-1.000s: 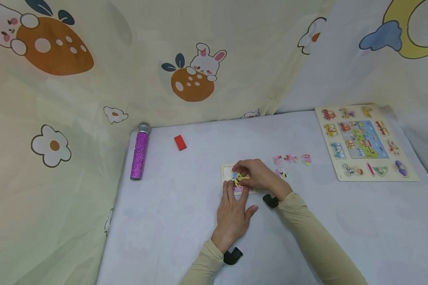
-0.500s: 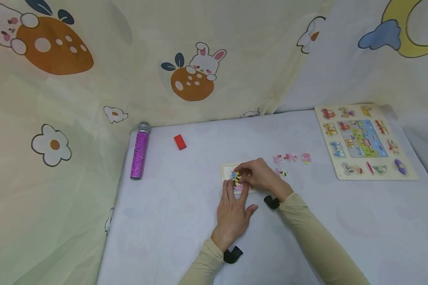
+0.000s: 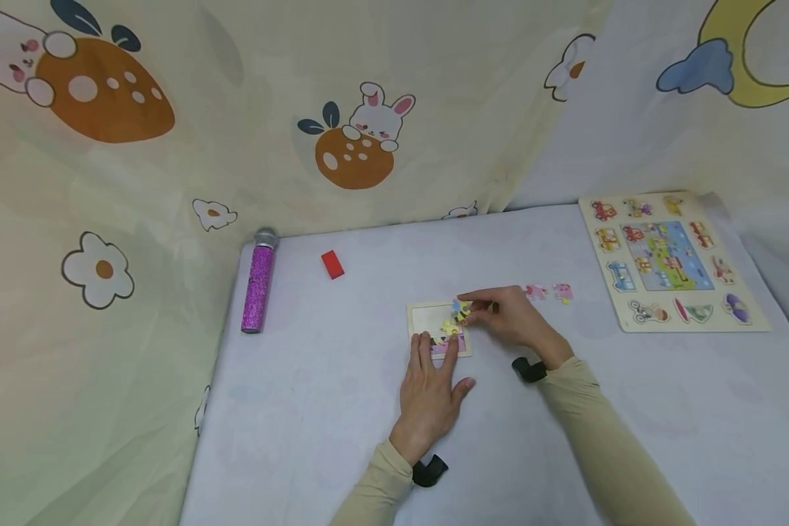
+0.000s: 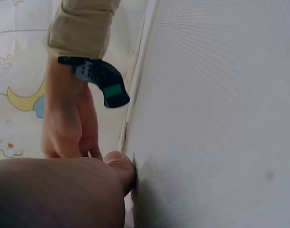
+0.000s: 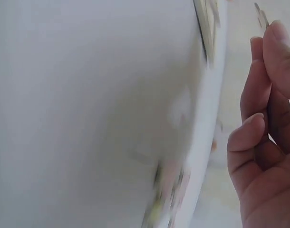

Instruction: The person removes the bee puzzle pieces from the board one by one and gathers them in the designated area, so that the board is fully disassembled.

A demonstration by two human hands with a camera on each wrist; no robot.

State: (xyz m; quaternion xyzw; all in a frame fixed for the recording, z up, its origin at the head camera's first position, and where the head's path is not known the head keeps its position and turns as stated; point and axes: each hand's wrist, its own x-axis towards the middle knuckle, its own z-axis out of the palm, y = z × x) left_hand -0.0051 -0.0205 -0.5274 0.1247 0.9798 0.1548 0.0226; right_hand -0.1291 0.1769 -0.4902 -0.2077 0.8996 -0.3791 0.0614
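Puzzle tray (image 3: 427,317) on table (image 3: 315,409), pcs (image 3: 448,329) in lower R, L hand (image 3: 427,398) straight-fingered on it, R hand (image 3: 509,315) pinching bee pc (image 3: 461,310)

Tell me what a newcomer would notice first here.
Probably the glittery purple microphone at the far left corner of the table, then the orange fruit prints on the cloth backdrop and the colourful board at far right. Mid-table, the right hand pinches a puzzle piece at the far right corner of a small frame, with the left hand on its near side.
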